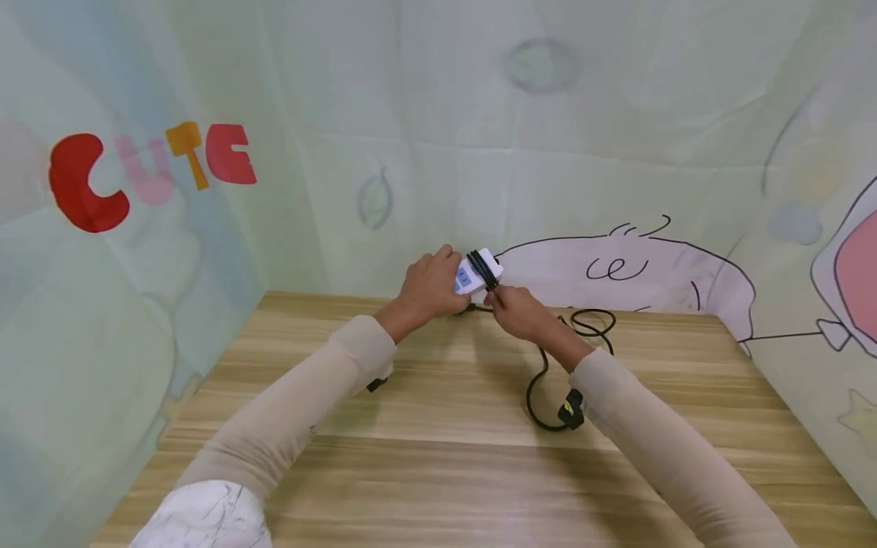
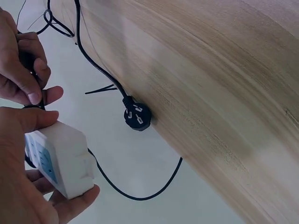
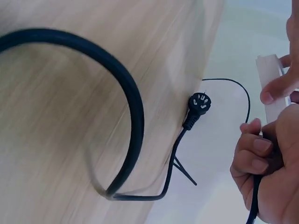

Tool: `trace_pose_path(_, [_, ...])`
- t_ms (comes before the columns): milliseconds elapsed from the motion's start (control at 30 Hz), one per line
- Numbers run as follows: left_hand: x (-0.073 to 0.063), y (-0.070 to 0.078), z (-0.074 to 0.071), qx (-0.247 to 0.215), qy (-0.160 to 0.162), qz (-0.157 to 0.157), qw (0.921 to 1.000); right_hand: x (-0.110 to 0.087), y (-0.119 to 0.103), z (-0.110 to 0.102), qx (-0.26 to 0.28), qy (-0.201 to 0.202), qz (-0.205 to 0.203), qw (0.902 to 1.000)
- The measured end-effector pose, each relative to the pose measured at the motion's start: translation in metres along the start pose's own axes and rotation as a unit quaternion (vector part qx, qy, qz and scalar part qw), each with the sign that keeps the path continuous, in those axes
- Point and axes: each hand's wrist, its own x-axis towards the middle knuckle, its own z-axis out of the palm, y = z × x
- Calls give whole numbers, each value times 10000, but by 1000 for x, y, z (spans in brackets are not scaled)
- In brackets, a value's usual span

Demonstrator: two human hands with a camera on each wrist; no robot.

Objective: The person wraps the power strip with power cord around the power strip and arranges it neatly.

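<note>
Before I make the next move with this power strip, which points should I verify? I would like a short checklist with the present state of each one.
1. Left hand grips the power strip: ok.
2. Right hand holds the black cord: ok.
3. Black cord wound round the strip: ok, several turns show near one end.
4. Plug out of any outlet: ok, its prongs are exposed.
5. Black cord free of loose loops: not ok, one curls near the far edge of the table.
6. Turns neat underneath: cannot tell, hidden.
</note>
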Motion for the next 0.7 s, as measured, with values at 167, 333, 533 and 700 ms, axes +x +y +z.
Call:
trace_pose_path(167, [2,4,-2,199,-122,-66,9997,-25,-43,-20,-643,-170,0,9978])
trace_pose_path(333, [3,0,-2,732,-74,-92,9972,-56,-98,-49,-938,-466,279,9941])
trace_pose_path(533, [3,-9,1,1068,-107,-233,9940,-75,-119,-60,-1534,-477,131,9869])
trace_pose_path(700, [3,-10,2,1076,-63,-156,9941,-81,-119,-64,-2074,-161,-384,9774])
